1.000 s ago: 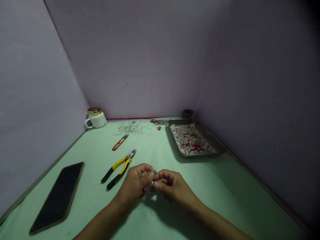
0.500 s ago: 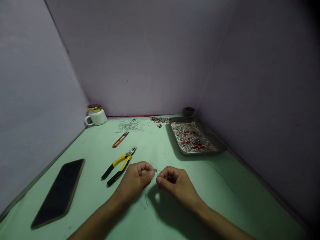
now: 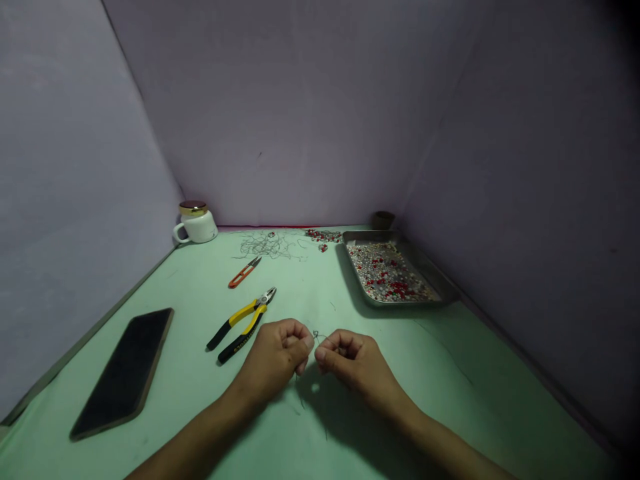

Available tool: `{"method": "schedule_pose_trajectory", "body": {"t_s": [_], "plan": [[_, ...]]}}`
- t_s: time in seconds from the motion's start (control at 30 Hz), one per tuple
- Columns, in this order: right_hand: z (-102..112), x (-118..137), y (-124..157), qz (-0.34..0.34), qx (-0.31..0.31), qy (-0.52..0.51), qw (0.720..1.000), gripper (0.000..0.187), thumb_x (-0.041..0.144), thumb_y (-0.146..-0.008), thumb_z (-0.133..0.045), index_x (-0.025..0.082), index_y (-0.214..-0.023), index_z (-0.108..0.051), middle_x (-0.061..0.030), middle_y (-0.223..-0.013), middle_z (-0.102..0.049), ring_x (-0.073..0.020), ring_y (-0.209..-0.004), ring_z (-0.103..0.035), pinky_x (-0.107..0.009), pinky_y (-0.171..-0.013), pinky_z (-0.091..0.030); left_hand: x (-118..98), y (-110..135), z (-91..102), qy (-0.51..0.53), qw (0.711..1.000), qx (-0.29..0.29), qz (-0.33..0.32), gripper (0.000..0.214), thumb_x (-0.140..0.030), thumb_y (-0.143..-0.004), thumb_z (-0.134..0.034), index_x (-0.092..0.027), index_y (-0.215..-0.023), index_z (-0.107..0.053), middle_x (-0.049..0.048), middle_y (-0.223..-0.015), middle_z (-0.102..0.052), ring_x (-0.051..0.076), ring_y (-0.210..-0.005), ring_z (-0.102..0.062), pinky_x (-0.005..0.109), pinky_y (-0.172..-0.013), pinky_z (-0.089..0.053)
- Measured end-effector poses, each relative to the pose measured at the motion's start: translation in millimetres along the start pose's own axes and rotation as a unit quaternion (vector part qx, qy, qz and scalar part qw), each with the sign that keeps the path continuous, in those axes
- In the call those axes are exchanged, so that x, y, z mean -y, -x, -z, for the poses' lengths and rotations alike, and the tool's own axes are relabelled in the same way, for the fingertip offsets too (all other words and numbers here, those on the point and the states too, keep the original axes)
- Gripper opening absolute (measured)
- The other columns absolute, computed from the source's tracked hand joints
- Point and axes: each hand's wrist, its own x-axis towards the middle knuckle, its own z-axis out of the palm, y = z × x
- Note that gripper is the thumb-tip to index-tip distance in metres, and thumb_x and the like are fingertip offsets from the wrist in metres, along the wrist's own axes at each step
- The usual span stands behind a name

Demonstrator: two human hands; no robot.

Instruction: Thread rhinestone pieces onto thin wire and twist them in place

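My left hand (image 3: 274, 358) and my right hand (image 3: 351, 360) are held close together just above the green table, both with fingers curled into a pinch. Between their fingertips runs a thin piece of wire (image 3: 317, 335) with a tiny loop sticking up; a strand of it hangs down below the left hand. Yellow-and-black pliers (image 3: 241, 325) lie just left of my left hand.
A black phone (image 3: 125, 371) lies at the left. Orange thread snips (image 3: 243, 272), a tangle of wire scraps (image 3: 267, 246) and loose red beads (image 3: 323, 236) lie further back. A metal tray (image 3: 431, 272) of beads sits at the right, a white lidded mug (image 3: 197, 223) in the back left corner.
My hands have drawn slightly apart and back together while working the wire; the wire's loop now shows between them. The view has shifted a little; the table objects stay put.
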Motion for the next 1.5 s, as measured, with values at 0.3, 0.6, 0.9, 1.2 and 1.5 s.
{"method": "schedule_pose_trajectory", "body": {"t_s": [0.3, 0.6, 0.9, 1.2, 1.5], "plan": [[3.0, -5.6, -3.9, -0.047, 0.069, -0.094, 0.992, 0.031, 0.040, -0.060, -0.070, 0.014, -0.062, -0.053, 0.0005, -0.054, -0.059, -0.0018, -0.033, -0.028, -0.020, -0.035, -0.014, -0.4, 0.6, -1.6, -0.007, 1.000, 0.003, 0.003, 0.009, -0.023, -0.068, -0.050, -0.017, -0.061, -0.050, -0.0078, -0.041, -0.045, 0.005, -0.036, -0.028, 0.019, -0.038, -0.020], [-0.8, -3.3, 1.2, 0.034, -0.051, 0.053, 0.997, 0.018, 0.028, -0.059, -0.070, 0.014, -0.059, -0.059, 0.0017, -0.051, -0.055, -0.0079, -0.046, -0.044, -0.022, -0.046, -0.032, -1.6, 3.3, -3.7, -0.025, 1.000, -0.015, 0.007, 0.009, -0.023, -0.066, -0.050, -0.018, -0.059, -0.050, -0.0077, -0.040, -0.042, 0.007, -0.038, -0.030, 0.020, -0.040, -0.022], [4.9, -8.8, -8.3, -0.055, 0.062, -0.112, 0.990, 0.033, 0.036, -0.050, -0.077, 0.014, -0.064, -0.055, 0.0054, -0.045, -0.051, -0.0025, -0.032, -0.033, -0.019, -0.035, -0.015, 0.4, 3.0, -2.6, -0.022, 1.000, -0.005, -0.010, 0.009, -0.024, -0.066, -0.050, -0.018, -0.059, -0.050, -0.0075, -0.040, -0.044, 0.007, -0.039, -0.032, 0.020, -0.041, -0.023], [3.8, -10.6, -3.5, -0.091, 0.093, -0.159, 0.979, 0.027, 0.033, -0.059, -0.074, 0.011, -0.059, -0.058, 0.0028, -0.049, -0.050, -0.0032, -0.040, -0.034, -0.020, -0.040, -0.018, -0.1, 3.0, -3.4, -0.019, 0.999, -0.023, -0.012, 0.011, -0.023, -0.068, -0.049, -0.018, -0.059, -0.048, -0.0073, -0.041, -0.043, 0.007, -0.038, -0.031, 0.020, -0.041, -0.023], [2.1, -13.6, -3.3, -0.085, 0.070, -0.175, 0.978, 0.029, 0.034, -0.056, -0.076, 0.014, -0.056, -0.055, 0.0046, -0.044, -0.048, -0.0045, -0.037, -0.036, -0.020, -0.039, -0.020, -2.4, 5.5, -4.8, -0.006, 1.000, -0.015, 0.009, 0.010, -0.026, -0.066, -0.052, -0.018, -0.060, -0.051, -0.0076, -0.041, -0.042, 0.007, -0.039, -0.032, 0.021, -0.041, -0.023]]}}
